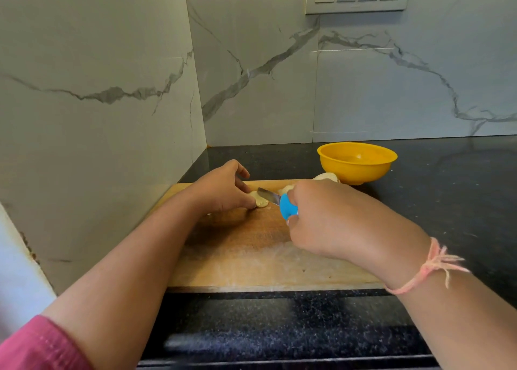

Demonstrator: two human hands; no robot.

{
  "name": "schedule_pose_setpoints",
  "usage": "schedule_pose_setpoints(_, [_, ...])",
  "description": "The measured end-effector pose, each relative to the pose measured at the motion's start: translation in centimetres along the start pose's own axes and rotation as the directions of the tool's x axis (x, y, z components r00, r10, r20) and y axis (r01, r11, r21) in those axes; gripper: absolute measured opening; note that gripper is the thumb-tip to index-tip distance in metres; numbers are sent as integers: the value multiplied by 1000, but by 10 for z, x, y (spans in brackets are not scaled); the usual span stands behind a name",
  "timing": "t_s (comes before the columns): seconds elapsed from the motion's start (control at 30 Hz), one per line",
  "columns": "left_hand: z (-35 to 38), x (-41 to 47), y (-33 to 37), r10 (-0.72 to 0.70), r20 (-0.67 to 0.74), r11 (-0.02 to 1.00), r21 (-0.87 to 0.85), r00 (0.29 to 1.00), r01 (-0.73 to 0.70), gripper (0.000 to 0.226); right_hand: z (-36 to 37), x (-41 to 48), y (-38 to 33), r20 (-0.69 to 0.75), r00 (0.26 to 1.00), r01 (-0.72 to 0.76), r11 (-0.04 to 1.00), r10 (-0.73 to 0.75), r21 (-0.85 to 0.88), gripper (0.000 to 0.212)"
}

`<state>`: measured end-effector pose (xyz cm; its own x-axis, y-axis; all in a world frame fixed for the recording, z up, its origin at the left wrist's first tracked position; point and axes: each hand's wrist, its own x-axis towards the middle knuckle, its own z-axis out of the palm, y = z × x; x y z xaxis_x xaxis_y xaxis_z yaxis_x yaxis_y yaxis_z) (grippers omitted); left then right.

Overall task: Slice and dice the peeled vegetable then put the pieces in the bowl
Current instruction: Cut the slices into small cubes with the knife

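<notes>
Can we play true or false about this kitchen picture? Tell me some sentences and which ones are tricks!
1. The bowl is yellow. True.
2. The knife has a red handle. False: its handle is blue.
3. The right hand holds the knife. True.
4. The bowl is full of cut pieces. False: no pieces show inside it.
5. The left hand holds a vegetable piece on the cutting board. True.
6. The counter is white. False: it is black.
</notes>
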<state>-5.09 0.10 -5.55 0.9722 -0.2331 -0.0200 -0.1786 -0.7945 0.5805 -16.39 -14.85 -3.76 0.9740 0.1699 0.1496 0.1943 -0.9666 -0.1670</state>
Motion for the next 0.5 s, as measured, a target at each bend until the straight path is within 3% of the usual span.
schedule_pose_setpoints(0.17, [-1, 0, 0, -2, -1, 1000, 4, 1000, 2, 54, -1, -25, 7, 9, 999, 37, 997, -36, -73, 23])
schedule_pose_setpoints(0.33, [-2, -3, 1, -8, 12, 1000, 7, 1000, 7, 52, -19, -32, 11, 175, 983, -32, 997, 45, -77, 44])
schedule_pose_setpoints(0.43, [-4, -4, 0, -15, 16, 1000, -5, 1000, 15, 50, -22, -34, 11, 67, 997, -20, 998, 24, -62, 22])
schedule_pose_setpoints(0.5, [-6, -4, -1, -19, 13, 1000, -14, 1000, 19, 49, -18, -32, 10, -31, 999, -19, 999, 18, -33, 20])
